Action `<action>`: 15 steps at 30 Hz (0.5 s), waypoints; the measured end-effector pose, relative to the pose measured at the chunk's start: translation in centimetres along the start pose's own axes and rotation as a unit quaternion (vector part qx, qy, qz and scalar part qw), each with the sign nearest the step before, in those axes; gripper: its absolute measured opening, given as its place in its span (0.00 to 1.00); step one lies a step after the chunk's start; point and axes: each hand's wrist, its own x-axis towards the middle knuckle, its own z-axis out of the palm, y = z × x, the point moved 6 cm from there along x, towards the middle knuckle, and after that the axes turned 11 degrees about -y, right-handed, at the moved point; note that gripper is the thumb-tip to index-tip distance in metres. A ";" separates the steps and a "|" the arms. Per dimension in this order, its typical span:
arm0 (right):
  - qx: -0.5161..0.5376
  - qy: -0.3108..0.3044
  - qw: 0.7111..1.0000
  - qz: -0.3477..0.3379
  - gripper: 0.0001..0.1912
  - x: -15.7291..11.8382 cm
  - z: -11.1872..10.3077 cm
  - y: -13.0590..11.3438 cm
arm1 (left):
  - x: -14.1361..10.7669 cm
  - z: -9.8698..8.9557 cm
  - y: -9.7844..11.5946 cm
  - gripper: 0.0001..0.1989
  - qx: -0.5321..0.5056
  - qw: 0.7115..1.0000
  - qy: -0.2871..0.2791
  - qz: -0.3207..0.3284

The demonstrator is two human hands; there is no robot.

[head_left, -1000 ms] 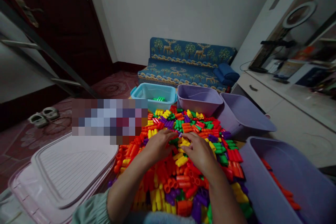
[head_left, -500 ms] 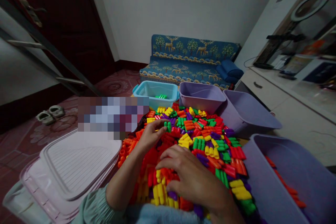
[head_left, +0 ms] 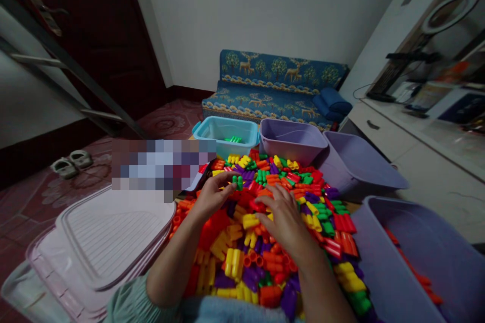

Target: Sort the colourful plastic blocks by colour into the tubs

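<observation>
Over the left part of a pile of colourful plastic building blocks [head_left: 248, 224], my left hand [head_left: 214, 196] pinches a green building block [head_left: 237, 182] between thumb and fingers. The blocks look like short rounded tubes joined side by side, in red, orange, yellow, green and purple. My right hand [head_left: 279, 207] is over the middle of the pile, fingers apart and bent down toward red and orange blocks. Whether its fingertips touch them I cannot tell. Its forearm covers blocks on the right side.
Behind the pile stand a light blue bin [head_left: 223, 150] with green blocks inside and a purple bin [head_left: 291, 149]. Another purple bin [head_left: 352, 181] is at the back right. A nearer purple bin [head_left: 369, 262] holds orange-red blocks. Pale lids [head_left: 113, 237] lie stacked on the left.
My right hand has moved forward from the near part of the pile to its middle, uncovering yellow and orange blocks. My left hand keeps the green block and has shifted slightly left.
</observation>
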 end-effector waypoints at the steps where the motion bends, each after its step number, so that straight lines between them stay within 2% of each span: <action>1: -0.010 0.018 1.000 0.021 0.15 0.1 -0.5 1.0 | 0.0 0.2 0.1 0.19 0.021 1.000 -0.006 0.000; 5: -0.032 0.066 0.995 0.064 0.21 -0.2 -1.9 4.0 | -0.2 1.0 0.8 0.15 0.125 0.992 -0.013 0.020; 8: -0.026 0.040 0.996 0.080 0.21 -0.4 -2.0 4.6 | -0.4 1.4 1.8 0.15 0.203 0.977 0.020 0.067; 11: -0.036 -0.002 0.997 0.071 0.23 -0.5 -1.3 3.7 | -0.8 2.2 2.9 0.17 0.249 0.961 0.037 0.115; 15: -0.053 0.003 0.998 0.031 0.26 -0.2 -0.4 1.6 | -1.0 5.2 2.7 0.22 0.288 0.940 -0.096 0.154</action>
